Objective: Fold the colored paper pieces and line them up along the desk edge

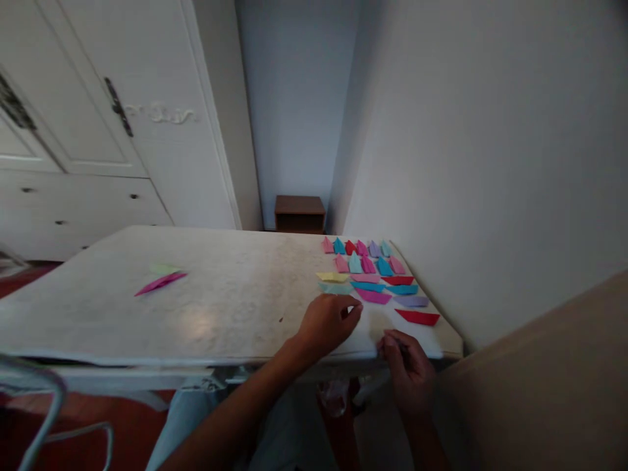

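My left hand hovers at the table's front right, its fingers curled and thumb bent towards them, with nothing visible in its grip. Just beyond its fingertips lies a magenta folded paper boat; a pale mint one is partly behind the hand. At the table edge, my right hand has its fingers drawn together; whether they hold anything cannot be made out. The nearest paper piece to it is a red folded boat. Flat boats in several colours, including a blue one and a lilac one, lie in rows.
Behind the flat boats stand rows of opened paper boats along the wall. On the left of the white table lie a magenta paper piece and a pale green one. A white wardrobe and brown cabinet are beyond.
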The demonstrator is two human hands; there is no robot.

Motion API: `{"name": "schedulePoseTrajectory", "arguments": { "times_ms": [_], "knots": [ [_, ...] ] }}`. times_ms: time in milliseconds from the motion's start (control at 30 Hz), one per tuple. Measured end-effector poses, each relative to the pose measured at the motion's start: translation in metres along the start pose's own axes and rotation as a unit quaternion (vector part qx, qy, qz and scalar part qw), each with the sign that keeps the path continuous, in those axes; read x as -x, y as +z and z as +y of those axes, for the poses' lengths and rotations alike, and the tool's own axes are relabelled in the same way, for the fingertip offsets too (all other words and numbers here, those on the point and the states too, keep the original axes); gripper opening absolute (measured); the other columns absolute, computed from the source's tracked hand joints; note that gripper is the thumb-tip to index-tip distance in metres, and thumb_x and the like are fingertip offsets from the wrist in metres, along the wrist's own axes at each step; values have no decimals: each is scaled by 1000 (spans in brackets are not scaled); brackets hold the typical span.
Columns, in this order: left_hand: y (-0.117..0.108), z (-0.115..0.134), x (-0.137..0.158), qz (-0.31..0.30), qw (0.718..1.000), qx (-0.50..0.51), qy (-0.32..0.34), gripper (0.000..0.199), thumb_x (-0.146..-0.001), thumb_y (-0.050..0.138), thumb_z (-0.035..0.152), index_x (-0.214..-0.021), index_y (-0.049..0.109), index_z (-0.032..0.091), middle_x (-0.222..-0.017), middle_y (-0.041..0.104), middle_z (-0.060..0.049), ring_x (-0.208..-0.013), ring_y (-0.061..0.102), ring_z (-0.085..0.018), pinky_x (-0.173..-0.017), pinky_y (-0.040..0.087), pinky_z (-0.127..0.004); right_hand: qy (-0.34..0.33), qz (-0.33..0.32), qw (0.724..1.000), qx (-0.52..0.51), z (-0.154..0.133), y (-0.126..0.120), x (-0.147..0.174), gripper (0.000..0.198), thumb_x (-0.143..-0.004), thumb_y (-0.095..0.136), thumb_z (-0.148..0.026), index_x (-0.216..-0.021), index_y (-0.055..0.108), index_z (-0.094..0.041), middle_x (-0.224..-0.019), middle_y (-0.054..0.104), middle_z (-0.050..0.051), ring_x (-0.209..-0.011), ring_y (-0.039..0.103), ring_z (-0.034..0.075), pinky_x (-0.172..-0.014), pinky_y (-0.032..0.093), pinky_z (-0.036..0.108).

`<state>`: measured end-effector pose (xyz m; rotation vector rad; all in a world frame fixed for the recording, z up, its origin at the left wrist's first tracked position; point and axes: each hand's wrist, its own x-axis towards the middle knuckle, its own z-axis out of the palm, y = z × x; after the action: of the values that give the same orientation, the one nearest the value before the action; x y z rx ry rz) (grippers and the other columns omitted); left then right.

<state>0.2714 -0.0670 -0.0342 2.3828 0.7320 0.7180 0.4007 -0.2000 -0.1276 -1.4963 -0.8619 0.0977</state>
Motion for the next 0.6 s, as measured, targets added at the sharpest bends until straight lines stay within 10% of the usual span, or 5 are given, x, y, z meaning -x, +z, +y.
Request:
{"name": "schedulePoseTrajectory", "arguments": {
  "times_ms": [267, 600],
  "knots": [
    [-80, -84, 72, 139, 982, 48, -119, 27, -87, 55, 32, -85, 75, 14, -66, 70, -3, -56, 57, -12, -56, 38, -21, 4, -16, 1000, -17, -35, 41, -10, 29, -83, 65, -43, -93, 69, -16, -68, 66, 3, -57, 60, 13, -52, 50, 22],
    [-109, -122, 104, 125, 982, -48, -135, 23, -87, 53, 25, -87, 75, 16, -77, 74, -7, -69, 66, -18, -65, 43, -25, -218, -333, 915, -59, -128, 193, -15, 15, -88, 57, -26, -94, 68, -18, -70, 69, 1, -61, 63, 14, -62, 51, 25]
  ]
}}
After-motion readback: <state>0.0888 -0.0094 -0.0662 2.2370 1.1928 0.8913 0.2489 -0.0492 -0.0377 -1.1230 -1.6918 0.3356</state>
